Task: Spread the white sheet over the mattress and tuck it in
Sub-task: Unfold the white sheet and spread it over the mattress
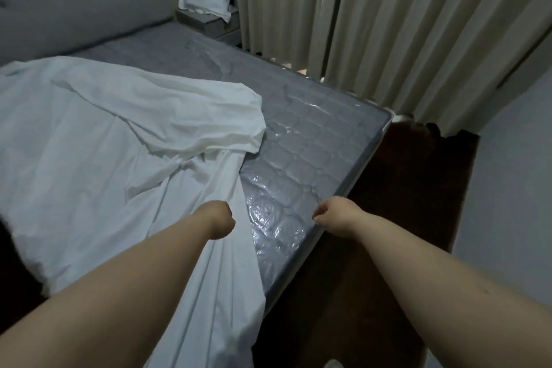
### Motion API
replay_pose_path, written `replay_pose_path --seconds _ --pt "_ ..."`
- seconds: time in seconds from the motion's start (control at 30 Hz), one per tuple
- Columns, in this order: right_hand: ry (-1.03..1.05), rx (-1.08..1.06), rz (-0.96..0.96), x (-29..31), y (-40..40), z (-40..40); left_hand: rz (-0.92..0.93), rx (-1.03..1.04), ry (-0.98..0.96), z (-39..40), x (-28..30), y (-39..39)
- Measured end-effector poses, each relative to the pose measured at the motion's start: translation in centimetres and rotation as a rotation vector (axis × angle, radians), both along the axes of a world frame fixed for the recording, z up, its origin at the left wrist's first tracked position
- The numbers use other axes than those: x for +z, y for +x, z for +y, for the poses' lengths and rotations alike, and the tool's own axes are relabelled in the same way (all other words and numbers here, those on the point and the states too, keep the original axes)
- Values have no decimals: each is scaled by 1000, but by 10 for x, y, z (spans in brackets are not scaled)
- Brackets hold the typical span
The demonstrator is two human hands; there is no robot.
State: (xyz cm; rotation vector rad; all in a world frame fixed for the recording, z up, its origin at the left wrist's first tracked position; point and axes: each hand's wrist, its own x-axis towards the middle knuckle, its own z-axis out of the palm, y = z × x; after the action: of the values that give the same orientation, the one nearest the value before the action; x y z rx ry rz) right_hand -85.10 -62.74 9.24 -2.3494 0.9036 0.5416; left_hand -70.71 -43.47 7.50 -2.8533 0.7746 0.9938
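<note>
Left hand (pixel 219 218) curls into the white sheet (pixel 98 140), gripping a fold of the cloth at its right-hand edge; the fingers themselves are turned away from the camera and hidden. Right hand (pixel 331 215) is closed in a loose fist over the bare mattress (pixel 301 140), beside the left and apart from it — whether it pinches any cloth or the plastic wrap cannot be told. From the left grip the sheet runs two ways: a tight band toward the person, hanging over the near mattress edge, and a rumpled mass beyond and to the left, with a doubled-over flap lying beyond the grip. To the right of both hands the mattress top, shiny under plastic, lies uncovered as far as its corner by the curtain (pixel 373 24); the strip along the headboard (pixel 74 0) is also bare. Judged progress: early — the sheet covers part of the bed only, nothing looks tucked. Spreading, smoothing and all tucking appear to remain.
</note>
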Motion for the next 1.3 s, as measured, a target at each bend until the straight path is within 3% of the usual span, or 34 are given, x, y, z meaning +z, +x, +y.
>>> replay_pose_path --seconds 0.2,0.4,0.83,0.93,1.1,1.23,1.3 --pt "-33 232 99 -11 77 -90 27 232 -23 -56 -17 29" --pt "29 427 101 -58 179 -111 125 477 -77 -93 -78 95" --pt "112 494 113 -222 344 -152 348 801 -78 -142 -236 198" --pt "157 537 126 -271 372 -147 317 848 -62 -153 -290 214" --pt "190 624 141 -292 399 -155 203 957 46 -169 -327 235" --pt "153 681 155 -292 411 -161 -59 1082 1 -159 -316 243" --pt "161 704 160 -282 414 -155 -90 1185 -128 -154 -298 244"
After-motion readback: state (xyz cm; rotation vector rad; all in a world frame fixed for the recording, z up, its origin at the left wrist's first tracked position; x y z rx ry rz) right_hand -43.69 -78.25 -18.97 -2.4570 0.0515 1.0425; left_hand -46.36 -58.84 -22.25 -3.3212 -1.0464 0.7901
